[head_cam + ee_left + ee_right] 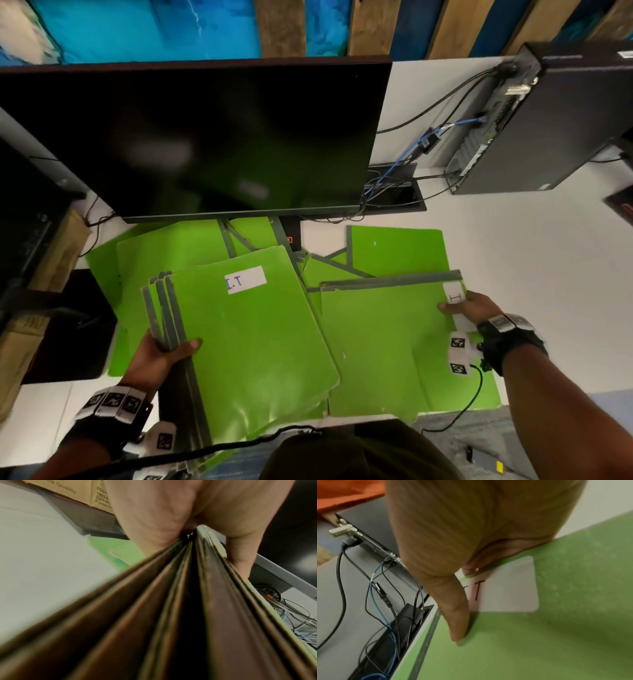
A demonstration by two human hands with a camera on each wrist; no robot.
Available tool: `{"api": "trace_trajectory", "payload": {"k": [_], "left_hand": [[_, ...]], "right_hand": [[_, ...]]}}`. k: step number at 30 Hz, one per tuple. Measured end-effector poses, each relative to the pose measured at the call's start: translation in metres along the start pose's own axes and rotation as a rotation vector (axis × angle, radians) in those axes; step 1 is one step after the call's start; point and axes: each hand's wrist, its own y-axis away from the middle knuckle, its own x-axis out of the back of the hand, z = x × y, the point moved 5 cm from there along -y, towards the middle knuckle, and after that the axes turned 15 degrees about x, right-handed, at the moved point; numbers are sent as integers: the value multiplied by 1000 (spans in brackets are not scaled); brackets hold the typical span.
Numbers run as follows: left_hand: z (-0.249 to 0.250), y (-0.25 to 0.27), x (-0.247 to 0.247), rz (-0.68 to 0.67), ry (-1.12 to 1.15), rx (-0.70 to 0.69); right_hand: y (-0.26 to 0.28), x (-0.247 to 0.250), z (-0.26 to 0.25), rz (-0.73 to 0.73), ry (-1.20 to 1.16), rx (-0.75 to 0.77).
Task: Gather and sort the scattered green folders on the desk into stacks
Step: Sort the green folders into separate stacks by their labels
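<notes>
My left hand (pixel 171 353) grips a bundle of green folders (pixel 253 342) by their grey spines, thumb on top; the top one bears a white "I.T" label (pixel 245 279). The left wrist view looks along those spines (pixel 180 601), with the left hand (pixel 171 524) closed round them. My right hand (pixel 462 305) pinches the right edge of another green folder (pixel 383 346) lying flat on the desk, thumb on top beside its white label (pixel 454 293). In the right wrist view the thumb (pixel 453 608) presses that folder (pixel 539 642) near the label (pixel 508 586). More green folders (pixel 397 250) lie scattered behind.
A dark monitor (pixel 205 137) stands right behind the folders. A black computer case (pixel 548 120) with cables (pixel 421 144) sits at the back right, beside a cable opening (pixel 400 192). A cardboard box (pixel 51 260) and black pad (pixel 78 325) are at the left. White desk (pixel 531 260) lies to the right.
</notes>
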Motion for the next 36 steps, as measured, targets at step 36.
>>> {"api": "trace_trajectory", "payload": {"k": [36], "left_hand": [[-20,13,-13,40,196,24]], "right_hand": [[101,150,-171,323,214,593]]}}
